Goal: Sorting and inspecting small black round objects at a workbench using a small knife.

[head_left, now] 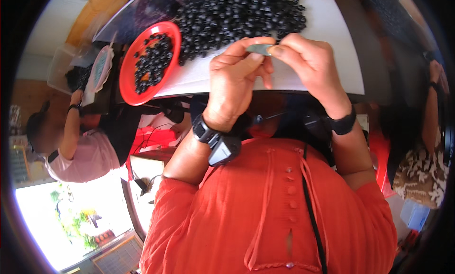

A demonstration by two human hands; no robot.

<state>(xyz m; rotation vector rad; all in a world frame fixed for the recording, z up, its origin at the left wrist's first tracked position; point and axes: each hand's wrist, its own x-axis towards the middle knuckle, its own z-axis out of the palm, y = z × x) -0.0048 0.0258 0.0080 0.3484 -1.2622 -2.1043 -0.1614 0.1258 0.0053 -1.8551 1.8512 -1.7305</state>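
Note:
My left hand (233,77) is closed, its thumb and forefinger pinching a small flat grey-green piece (259,49) with a pointed oval outline. From the other side, my right hand (310,65) grips the right end of that piece between thumb and fingertip. Its exact kind is not clear. Both hands are raised over the near edge of a white work surface (343,61). Just beyond them spreads a large heap of small, shiny black rounded pieces (237,18). Left of the heap, a red plate (127,80) carries more black pieces (154,63).
At the left a person (87,148) in a pale top reaches toward a pale scalloped tray (102,68) and a clear plastic tub (57,70). Another person's arm (430,108) shows at the far right. A dark table part (379,51) borders the white surface.

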